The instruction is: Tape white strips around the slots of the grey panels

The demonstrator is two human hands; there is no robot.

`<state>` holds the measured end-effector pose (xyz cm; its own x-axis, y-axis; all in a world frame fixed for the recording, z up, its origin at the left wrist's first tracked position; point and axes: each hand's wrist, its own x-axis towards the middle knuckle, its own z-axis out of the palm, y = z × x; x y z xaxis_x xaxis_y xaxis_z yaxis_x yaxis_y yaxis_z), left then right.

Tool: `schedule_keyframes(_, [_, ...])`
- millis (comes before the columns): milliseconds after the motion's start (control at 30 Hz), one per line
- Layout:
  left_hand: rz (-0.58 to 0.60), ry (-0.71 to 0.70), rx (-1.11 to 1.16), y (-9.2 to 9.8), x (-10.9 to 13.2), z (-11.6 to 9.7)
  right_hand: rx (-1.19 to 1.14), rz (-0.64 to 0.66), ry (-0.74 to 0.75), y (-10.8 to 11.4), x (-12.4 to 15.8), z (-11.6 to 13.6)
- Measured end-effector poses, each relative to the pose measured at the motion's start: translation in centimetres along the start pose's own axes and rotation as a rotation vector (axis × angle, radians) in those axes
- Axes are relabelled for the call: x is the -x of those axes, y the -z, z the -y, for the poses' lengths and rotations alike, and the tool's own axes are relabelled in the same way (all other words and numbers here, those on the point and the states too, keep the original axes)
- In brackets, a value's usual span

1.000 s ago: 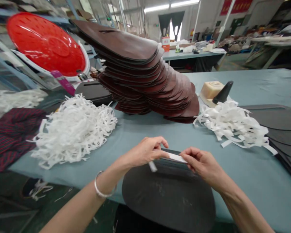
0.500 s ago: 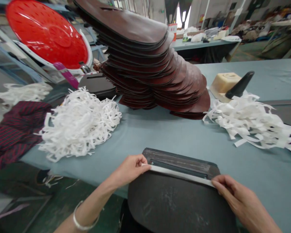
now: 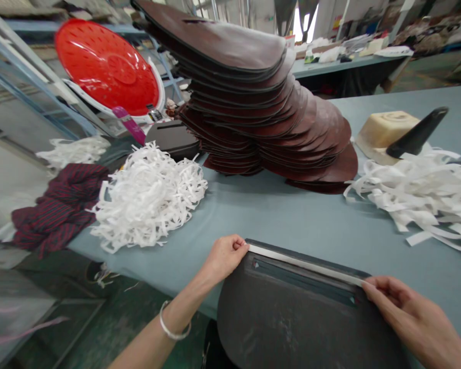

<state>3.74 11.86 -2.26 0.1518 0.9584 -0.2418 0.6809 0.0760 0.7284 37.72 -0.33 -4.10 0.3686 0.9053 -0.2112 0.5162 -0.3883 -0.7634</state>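
At six o'clock on the tabletop [image 3: 292, 215], a person's left hand [image 3: 225, 259] and right hand [image 3: 411, 312] pinch the ends of a white strip [image 3: 303, 264] between their fingers, holding it along the top edge of a dark leather panel [image 3: 292, 312]. At ten o'clock, a red perforated plastic basket [image 3: 107, 66] leans tilted, its inside hidden.

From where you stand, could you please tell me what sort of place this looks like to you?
This looks like a leather-goods workshop, probably a factory floor: a tall stack of curved dark-brown leather panels stands on a long blue-grey worktable, beside a heap of white trimmed strips.
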Motion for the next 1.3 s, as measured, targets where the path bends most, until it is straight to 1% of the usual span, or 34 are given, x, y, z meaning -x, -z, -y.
schedule_keyframes(67, [0.002, 0.008, -0.003, -0.1, -0.2, 0.1, -0.083, 0.101, -0.093, 0.2, 0.1, 0.6])
schedule_keyframes(100, [0.001, 0.014, -0.006, -0.1, -0.2, 0.1, -0.091, 0.112, -0.126, 0.3, 0.2, 1.0])
schedule_keyframes(233, [-0.016, 0.041, -0.028, -0.3, -0.3, 0.0, 0.008, 0.029, -0.188, 0.3, 0.4, 1.9])
schedule_keyframes(367, [-0.03, 0.066, -0.056, -0.3, -0.5, -0.1, 0.074, 0.028, -0.246, 0.0, 0.0, 1.4])
schedule_keyframes(467, [-0.021, 0.072, -0.067, -0.3, -0.6, -0.1, 0.051, 0.009, -0.242, -0.2, -0.2, 1.1])
schedule_keyframes(633, [0.013, 0.082, -0.117, -0.5, -0.8, 0.2, 0.107, -0.046, -0.182, -0.4, 0.0, 2.1])
schedule_keyframes(800, [0.06, 0.091, -0.186, -0.3, -1.1, 0.1, 0.116, -0.071, -0.175, -0.6, -0.1, 2.4])
schedule_keyframes(967, [0.047, 0.084, -0.252, -0.2, -0.7, -0.4, 0.162, -0.091, -0.161, -0.6, -0.1, 2.5])
schedule_keyframes(1100, [0.033, 0.097, -0.313, -0.4, -0.6, -0.4, 0.197, -0.11, -0.16, -0.6, -0.1, 3.0])
schedule_keyframes(1167, [0.016, 0.095, -0.34, -0.6, -0.4, -0.4, 0.221, -0.124, -0.157, -0.7, -0.1, 3.2])
schedule_keyframes(1200, [-0.011, 0.086, -0.354, -0.8, -0.3, -0.5, 0.237, -0.134, -0.155, -0.7, 0.0, 3.3])
schedule_keyframes(1267, [-0.121, 0.015, -0.374, -1.4, 0.3, -0.6, 0.28, -0.155, -0.135, -0.7, 0.2, 3.4])
schedule_keyframes(1300, [-0.19, -0.061, -0.38, -1.8, 0.7, -0.8, 0.315, -0.165, -0.113, -0.8, 0.3, 3.4])
